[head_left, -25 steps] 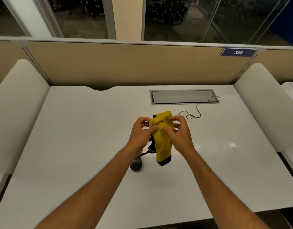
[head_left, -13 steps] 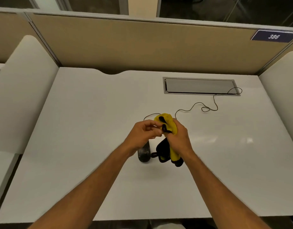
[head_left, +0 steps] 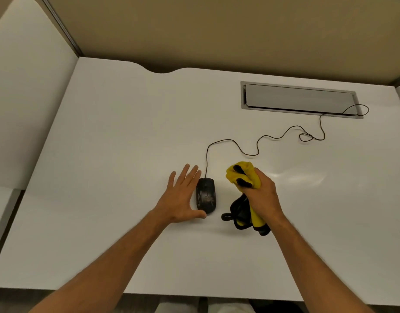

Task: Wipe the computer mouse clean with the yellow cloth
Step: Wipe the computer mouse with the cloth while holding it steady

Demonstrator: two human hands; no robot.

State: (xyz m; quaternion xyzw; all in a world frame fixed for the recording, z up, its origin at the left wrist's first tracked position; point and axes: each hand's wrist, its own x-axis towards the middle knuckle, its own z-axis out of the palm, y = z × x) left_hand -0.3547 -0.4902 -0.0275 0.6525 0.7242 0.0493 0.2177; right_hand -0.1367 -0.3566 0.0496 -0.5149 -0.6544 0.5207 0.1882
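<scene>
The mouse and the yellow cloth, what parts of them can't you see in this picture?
All in the head view:
- Mouse: its left edge is hidden by the left hand.
- Yellow cloth: its middle is hidden inside the right hand's grip.
- Mouse cable: its far end vanishes into the desk slot.
- Marks on the mouse: too blurred to tell dirt from pattern.

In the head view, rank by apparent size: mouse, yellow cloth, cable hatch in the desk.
1. Cable hatch, clearly the largest.
2. Yellow cloth, bunched in the right hand, partly hidden.
3. Mouse, beside the open left hand.
Cloth versus mouse is unsure: the cloth is crumpled and held above the desk.
</scene>
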